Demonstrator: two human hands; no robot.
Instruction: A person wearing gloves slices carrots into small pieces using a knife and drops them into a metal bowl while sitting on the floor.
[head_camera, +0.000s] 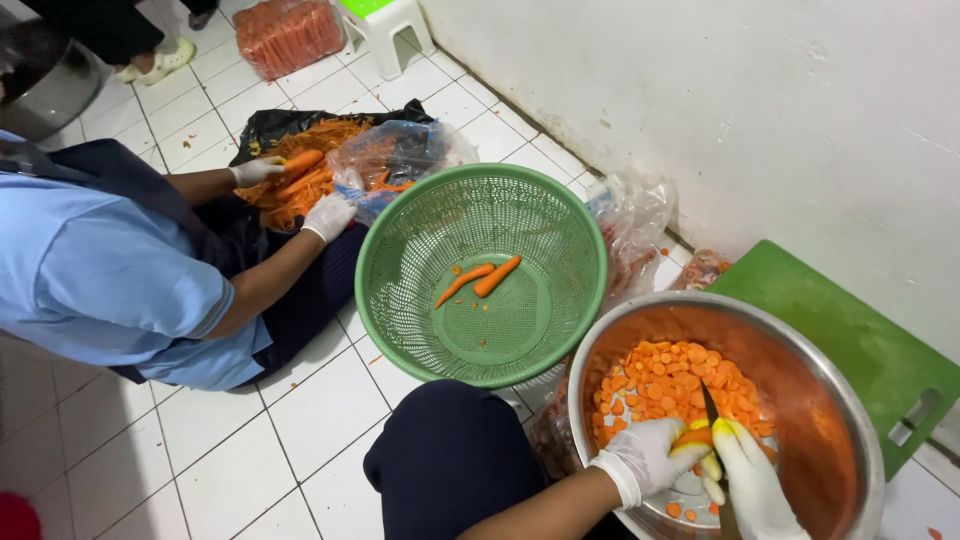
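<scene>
Head view: over the steel bowl (850, 400) of carrot slices (670, 385), the gloved left hand (650, 460) grips a carrot stub (693, 437). The gloved right hand (755, 490) grasps a knife (712, 420), blade on the stub. Left of the bowl, a green basket (400, 260) holds 2 carrots (480, 280). Beyond it, a co-worker's gloved hands (328, 215) peel carrots.

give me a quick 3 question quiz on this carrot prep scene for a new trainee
1. True or false: the green basket holds two whole carrots.
2. Over which container does the left hand hold the carrot piece? A) steel bowl B) green basket C) white stool
3. Fill in: the right hand holds a ____.

Key: 1 true. 2 A. 3 knife.
</scene>
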